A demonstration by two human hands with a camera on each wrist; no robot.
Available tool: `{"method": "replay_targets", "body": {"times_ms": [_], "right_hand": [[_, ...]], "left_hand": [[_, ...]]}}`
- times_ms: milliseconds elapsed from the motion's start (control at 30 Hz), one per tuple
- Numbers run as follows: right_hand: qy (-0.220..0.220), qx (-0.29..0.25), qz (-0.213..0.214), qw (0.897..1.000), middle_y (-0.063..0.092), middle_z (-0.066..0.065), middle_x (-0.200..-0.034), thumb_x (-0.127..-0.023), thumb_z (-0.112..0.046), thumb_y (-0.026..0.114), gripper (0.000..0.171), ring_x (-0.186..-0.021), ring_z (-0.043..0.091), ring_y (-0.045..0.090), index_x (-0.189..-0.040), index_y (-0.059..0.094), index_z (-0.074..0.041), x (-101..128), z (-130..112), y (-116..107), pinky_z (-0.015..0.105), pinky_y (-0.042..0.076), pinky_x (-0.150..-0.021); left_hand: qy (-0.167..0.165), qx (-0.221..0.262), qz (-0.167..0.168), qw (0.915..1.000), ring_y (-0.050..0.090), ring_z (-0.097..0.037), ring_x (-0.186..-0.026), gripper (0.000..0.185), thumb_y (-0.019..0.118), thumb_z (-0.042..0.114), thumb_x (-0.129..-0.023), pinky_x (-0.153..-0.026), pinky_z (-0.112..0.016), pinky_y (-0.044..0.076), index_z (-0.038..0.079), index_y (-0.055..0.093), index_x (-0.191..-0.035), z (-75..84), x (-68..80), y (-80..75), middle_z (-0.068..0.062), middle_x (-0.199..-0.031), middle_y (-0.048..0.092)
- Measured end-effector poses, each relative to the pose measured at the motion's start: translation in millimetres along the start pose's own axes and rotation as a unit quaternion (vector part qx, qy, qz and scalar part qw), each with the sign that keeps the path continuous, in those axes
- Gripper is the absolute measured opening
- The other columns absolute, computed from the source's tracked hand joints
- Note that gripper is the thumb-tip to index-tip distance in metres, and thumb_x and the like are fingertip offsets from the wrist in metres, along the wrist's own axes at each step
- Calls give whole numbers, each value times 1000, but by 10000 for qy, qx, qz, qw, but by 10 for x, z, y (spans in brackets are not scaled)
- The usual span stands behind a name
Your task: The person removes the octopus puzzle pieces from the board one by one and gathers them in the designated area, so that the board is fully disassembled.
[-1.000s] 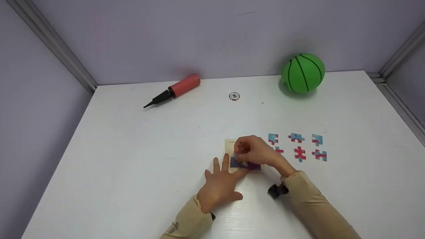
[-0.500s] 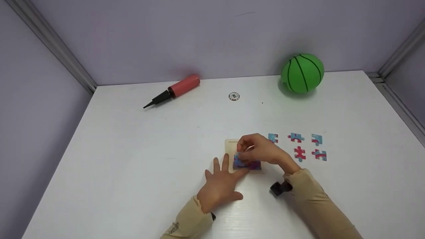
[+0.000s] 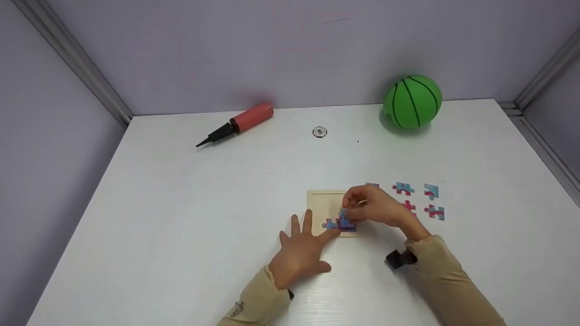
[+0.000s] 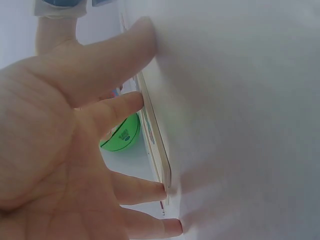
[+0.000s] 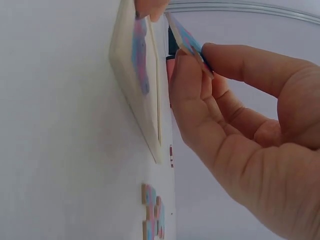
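Note:
My right hand (image 3: 380,206) pinches a blue and pink jigsaw piece (image 5: 187,37) between thumb and fingers, tilted and raised over the tray in the right wrist view. Beneath it lies the shallow wooden puzzle tray (image 3: 322,202), with joined pieces (image 3: 330,223) along its near edge. My left hand (image 3: 297,258) is spread flat, fingers straight. Its index fingertip touches the tray's near edge and another fingertip reaches the left edge, as the wooden rim (image 4: 162,155) shows in the left wrist view. The right hand covers the tray's right part.
Several loose jigsaw pieces (image 3: 436,212) lie in rows right of the tray, some partly behind the right hand. Farther back are a poker chip (image 3: 319,131), a red and black hand pump (image 3: 253,117) and a green ball (image 3: 413,102) near the back wall.
My right hand has moved right with the pinched piece, from the tray's left part to its right part. Joined pieces at the near left now show. The left hand stays in place.

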State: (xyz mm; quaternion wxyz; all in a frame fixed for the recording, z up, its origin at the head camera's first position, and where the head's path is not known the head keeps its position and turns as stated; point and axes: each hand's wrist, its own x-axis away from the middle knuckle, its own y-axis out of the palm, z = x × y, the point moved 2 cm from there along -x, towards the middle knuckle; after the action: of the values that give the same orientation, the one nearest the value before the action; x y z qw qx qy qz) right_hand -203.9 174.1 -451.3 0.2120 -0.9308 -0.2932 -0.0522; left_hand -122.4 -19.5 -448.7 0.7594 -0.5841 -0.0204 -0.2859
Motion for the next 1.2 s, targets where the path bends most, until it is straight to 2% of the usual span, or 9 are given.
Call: {"method": "replay_targets", "body": {"times_ms": [400, 533, 667, 1000, 1200], "right_hand": [[194, 225, 153, 9994, 58, 7, -82, -86, -4, 67, 13, -73, 19, 57, -95, 60, 2, 332, 239, -227, 28, 54, -67], [198, 144, 131, 9996, 58, 8, -82, -86, -4, 66, 13, -72, 20, 58, -95, 59, 3, 395, 302, -295, 29, 54, -67], [253, 149, 114, 9995, 58, 8, -83, -85, -3, 67, 13, -71, 18, 56, -94, 61, 4, 418, 339, -344, 28, 53, -66], [291, 700, 110, 9971, 55, 5, -75, -84, -8, 71, 14, -66, 15, 50, -93, 63, -1, 418, 364, -366, 24, 45, -58], [370, 946, 219, 9946, 57, 4, -75, -84, -8, 71, 14, -67, 15, 49, -95, 65, -2, 438, 343, -354, 24, 43, -57]], "left_hand": [[-70, -132, -6, 9999, 15, -54, -137, 76, 76, 44, -79, -96, -69, 31, 43, 39, -145, 6, 9, -9, -23, -157, 12], [-27, -2, 27, 10000, 14, -54, -138, 75, 77, 41, -79, -97, -70, 29, 42, 40, -144, -4, 8, 2, -23, -157, 11], [0, 103, 81, 9999, 13, -54, -138, 74, 77, 39, -79, -97, -71, 28, 41, 42, -144, -14, 2, 14, -23, -157, 11], [24, 74, 130, 9999, 15, -55, -137, 75, 78, 40, -78, -96, -71, 28, 41, 42, -143, -20, 0, 18, -24, -156, 12], [39, 131, 145, 9998, 14, -55, -137, 74, 78, 40, -78, -96, -71, 28, 40, 43, -143, -11, 5, 9, -24, -156, 12]]}}
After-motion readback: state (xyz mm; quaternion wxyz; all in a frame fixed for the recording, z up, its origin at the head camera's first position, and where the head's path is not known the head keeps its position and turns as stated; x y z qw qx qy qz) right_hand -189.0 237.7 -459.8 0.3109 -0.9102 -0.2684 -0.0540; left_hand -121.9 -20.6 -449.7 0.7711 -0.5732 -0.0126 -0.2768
